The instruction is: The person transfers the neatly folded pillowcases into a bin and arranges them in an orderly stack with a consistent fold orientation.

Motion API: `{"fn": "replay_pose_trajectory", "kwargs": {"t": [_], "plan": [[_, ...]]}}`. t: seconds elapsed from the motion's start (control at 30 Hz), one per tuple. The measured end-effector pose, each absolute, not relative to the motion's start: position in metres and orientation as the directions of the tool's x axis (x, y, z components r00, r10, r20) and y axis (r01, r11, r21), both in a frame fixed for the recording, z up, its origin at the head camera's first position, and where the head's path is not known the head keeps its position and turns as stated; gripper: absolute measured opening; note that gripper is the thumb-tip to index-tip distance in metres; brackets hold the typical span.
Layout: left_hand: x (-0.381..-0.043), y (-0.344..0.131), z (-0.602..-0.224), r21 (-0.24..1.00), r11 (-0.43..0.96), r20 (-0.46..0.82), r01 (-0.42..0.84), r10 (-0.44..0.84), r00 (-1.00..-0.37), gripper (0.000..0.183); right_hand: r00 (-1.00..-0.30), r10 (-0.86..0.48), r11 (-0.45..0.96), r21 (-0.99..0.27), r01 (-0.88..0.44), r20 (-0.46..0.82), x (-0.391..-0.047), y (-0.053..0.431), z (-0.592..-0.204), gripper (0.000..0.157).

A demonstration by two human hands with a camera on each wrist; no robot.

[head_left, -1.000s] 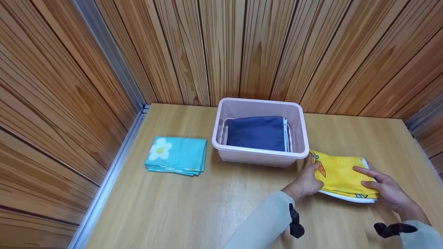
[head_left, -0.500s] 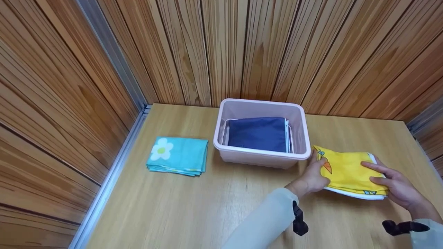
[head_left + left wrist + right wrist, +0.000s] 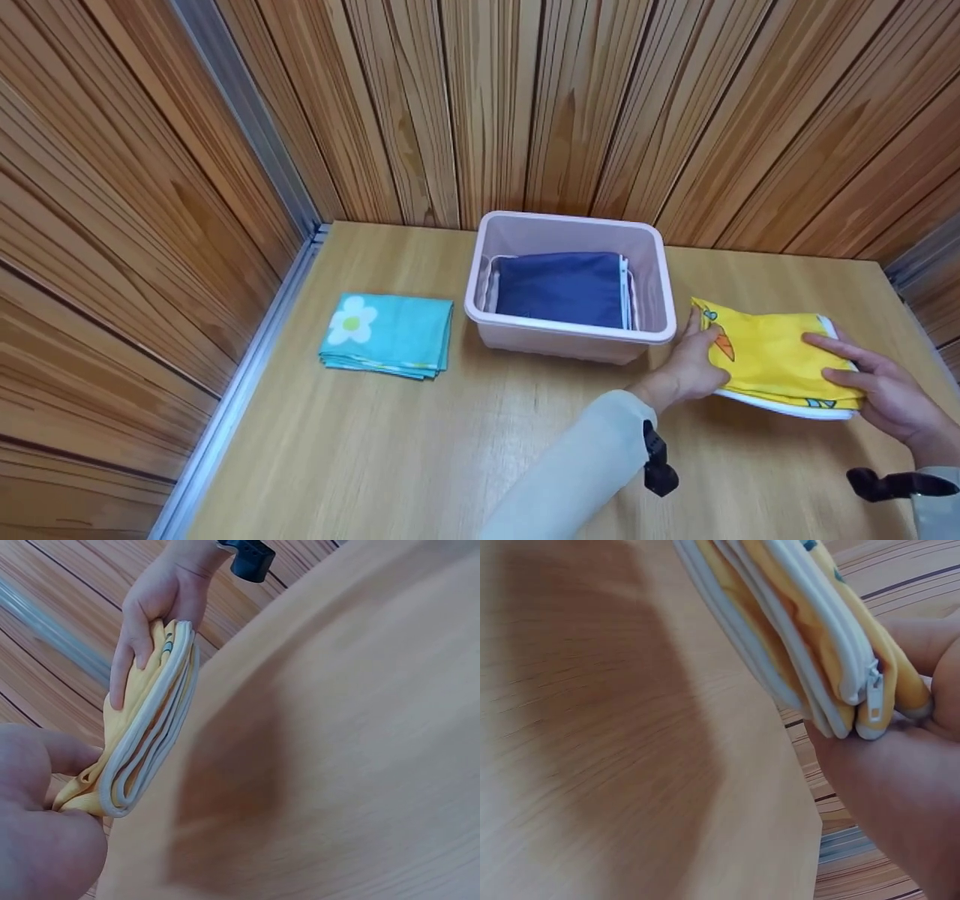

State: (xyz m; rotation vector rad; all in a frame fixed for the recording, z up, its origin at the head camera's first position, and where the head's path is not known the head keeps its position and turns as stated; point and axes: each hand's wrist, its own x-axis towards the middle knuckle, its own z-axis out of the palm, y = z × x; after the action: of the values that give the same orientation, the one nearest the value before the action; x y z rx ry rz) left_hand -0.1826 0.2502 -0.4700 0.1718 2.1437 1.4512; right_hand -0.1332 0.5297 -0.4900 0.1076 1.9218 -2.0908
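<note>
A folded yellow zippered cushion cover with printed carrot-like orange and blue marks is held above the table at the right of the head view. My left hand pinches its left edge, thumb on top. The right hand grips the opposite edge, with fingers lying over the upper face. White trim and stacked folds show in the left wrist view, and a white zip pull hangs near the right hand in the right wrist view. Fingers under the cover are mostly hidden.
A pale pink plastic bin stands left of the cover, with a folded navy cloth inside. Farther left lies a folded turquoise cloth with a white flower. Wood-panelled walls close off the back and left of the wooden table.
Both hands have carried the yellow cushion cover up and a little to the right, away from the bin. The bin and the turquoise cloth stay in place.
</note>
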Motion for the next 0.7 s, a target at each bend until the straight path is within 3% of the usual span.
{"fn": "replay_pose_trajectory", "kwargs": {"t": [0.3,0.7], "plan": [[-0.189,0.247,-0.458,0.908,0.399,-0.311,-0.130,0.429,-0.848,0.080,-0.960,-0.221,-0.157,-0.965,0.208,-0.171,-0.137,0.530,-0.481,0.055],[-0.195,0.251,-0.445,0.904,0.394,-0.333,-0.166,0.407,-0.851,0.076,-0.963,-0.220,-0.205,-0.958,0.201,-0.155,-0.142,0.530,-0.465,0.055]]}}
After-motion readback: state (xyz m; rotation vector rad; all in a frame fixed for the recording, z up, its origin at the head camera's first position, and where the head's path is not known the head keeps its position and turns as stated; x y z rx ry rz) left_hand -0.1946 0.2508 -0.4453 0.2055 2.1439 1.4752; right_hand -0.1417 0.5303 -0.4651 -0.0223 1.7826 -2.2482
